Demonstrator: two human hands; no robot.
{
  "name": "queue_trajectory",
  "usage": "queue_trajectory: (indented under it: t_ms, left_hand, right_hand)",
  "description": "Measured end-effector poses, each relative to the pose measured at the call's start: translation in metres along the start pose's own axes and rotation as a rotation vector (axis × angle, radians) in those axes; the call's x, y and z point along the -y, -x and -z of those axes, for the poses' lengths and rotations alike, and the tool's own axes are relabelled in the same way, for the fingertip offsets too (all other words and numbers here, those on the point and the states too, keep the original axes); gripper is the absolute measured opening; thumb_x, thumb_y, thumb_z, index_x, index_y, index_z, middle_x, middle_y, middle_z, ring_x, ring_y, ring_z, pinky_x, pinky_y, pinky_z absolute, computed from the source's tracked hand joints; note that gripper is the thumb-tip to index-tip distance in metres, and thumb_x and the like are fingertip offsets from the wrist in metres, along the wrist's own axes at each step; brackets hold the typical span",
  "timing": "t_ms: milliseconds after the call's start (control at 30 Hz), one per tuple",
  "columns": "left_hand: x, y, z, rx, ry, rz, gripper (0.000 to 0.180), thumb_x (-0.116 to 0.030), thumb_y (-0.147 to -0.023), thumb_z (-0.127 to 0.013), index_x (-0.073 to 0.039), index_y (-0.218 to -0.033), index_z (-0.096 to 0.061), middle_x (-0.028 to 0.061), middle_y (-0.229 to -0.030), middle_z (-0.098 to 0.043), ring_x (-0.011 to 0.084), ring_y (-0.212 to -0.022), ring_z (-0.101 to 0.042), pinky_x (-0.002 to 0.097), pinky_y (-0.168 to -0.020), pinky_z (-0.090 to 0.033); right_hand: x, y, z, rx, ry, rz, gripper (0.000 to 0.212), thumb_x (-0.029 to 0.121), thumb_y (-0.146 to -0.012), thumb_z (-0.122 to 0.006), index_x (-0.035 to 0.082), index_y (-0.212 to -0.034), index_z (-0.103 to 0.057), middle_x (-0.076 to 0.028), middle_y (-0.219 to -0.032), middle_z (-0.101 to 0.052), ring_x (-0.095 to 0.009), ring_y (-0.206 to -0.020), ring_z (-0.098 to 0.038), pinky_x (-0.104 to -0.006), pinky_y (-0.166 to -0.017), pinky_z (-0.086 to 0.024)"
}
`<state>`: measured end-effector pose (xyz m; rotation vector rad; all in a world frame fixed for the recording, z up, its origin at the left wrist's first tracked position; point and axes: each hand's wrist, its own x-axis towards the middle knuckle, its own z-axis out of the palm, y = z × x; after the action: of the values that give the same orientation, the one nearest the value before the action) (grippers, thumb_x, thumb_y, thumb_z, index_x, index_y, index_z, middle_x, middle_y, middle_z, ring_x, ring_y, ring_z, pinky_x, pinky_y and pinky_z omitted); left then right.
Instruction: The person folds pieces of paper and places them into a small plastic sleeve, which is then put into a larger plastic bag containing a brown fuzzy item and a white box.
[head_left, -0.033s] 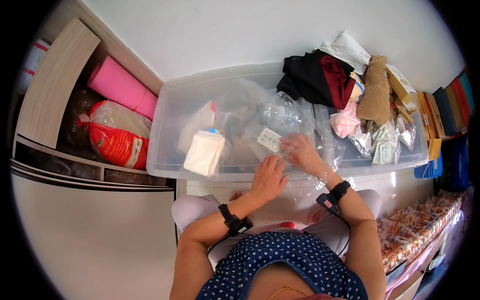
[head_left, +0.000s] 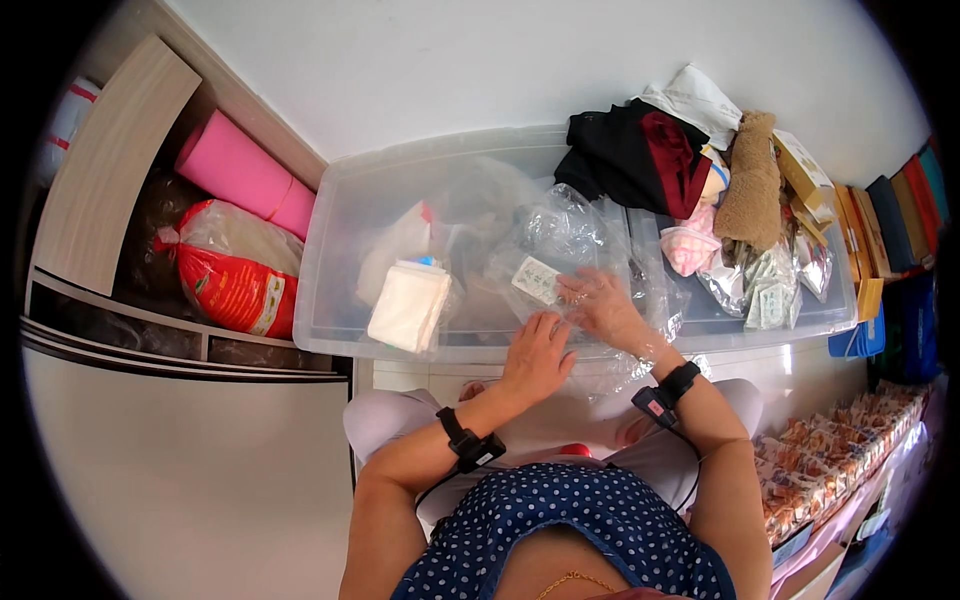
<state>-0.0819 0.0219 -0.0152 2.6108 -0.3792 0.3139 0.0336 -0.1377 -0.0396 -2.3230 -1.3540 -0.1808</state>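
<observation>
A clear plastic bag (head_left: 575,225) lies crumpled on the translucent plastic lid or bin top (head_left: 335,260) before me. Inside it is a small white packet (head_left: 537,280) with green print. My right hand (head_left: 603,312) reaches into the bag, film over its wrist, and its closed fingertips are at the packet's right end. Close beside it, my left hand (head_left: 540,355) has its fingers together on the bag's near edge, which they appear to pinch. To the left rests a stack of cream-white folded cloths or sheets (head_left: 408,308) in clear wrap.
Dark clothing (head_left: 630,155), a brown plush roll (head_left: 750,180) and several silvery packets (head_left: 770,290) are piled at the right. An open cabinet on the left holds a pink roll (head_left: 245,175) and a red-and-clear bag (head_left: 235,270). A white wall (head_left: 400,70) stands behind.
The white packet has shifted very slightly left inside the bag, along with the right fingertips. Both hands otherwise keep their places.
</observation>
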Motion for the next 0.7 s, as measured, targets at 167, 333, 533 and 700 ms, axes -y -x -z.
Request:
queue_trajectory:
  t_ms: [167,333,533,700]
  left_hand:
    - [-0.001,-0.003,0.003,-0.013,0.084,-0.022,0.049,-0.015,-0.073,-0.069,0.000,-0.116,-0.052,0.0164,-0.121,-0.047,0.0365,-0.116,-0.045,0.0443,-0.095,-0.041]
    - [0.002,-0.010,0.004,0.018,0.090,-0.135,0.057,-0.016,-0.072,-0.070,0.000,-0.123,-0.049,0.0170,-0.134,-0.041,0.0363,-0.125,-0.039,0.0456,-0.101,-0.036]
    - [0.002,-0.006,0.002,0.013,0.059,-0.108,0.058,-0.018,-0.074,-0.068,0.001,-0.125,-0.048,0.0199,-0.137,-0.037,0.0371,-0.130,-0.034,0.0482,-0.104,-0.032]
    - [0.008,-0.008,0.002,-0.059,0.030,-0.047,0.056,-0.019,-0.076,-0.067,0.003,-0.123,-0.047,0.0224,-0.136,-0.037,0.0398,-0.128,-0.034,0.0496,-0.101,-0.033]
  right_hand:
    - [0.004,-0.005,-0.005,0.045,0.068,0.021,0.050,0.019,-0.076,-0.065,0.011,-0.124,-0.057,-0.005,-0.138,-0.047,-0.028,-0.124,-0.040,-0.0430,-0.096,-0.036]
    - [-0.007,-0.004,-0.015,0.040,-0.179,0.043,0.050,0.019,-0.073,-0.065,0.011,-0.122,-0.058,-0.004,-0.142,-0.043,-0.030,-0.128,-0.038,-0.0445,-0.100,-0.034]
    - [0.004,-0.010,-0.008,0.085,-0.013,0.114,0.050,0.017,-0.069,-0.069,0.011,-0.118,-0.060,-0.006,-0.143,-0.042,-0.031,-0.129,-0.038,-0.0444,-0.102,-0.033]
    - [0.005,-0.012,-0.008,0.041,-0.161,0.053,0.048,0.019,-0.072,-0.069,0.010,-0.118,-0.060,-0.007,-0.142,-0.042,-0.030,-0.127,-0.039,-0.0440,-0.101,-0.034]
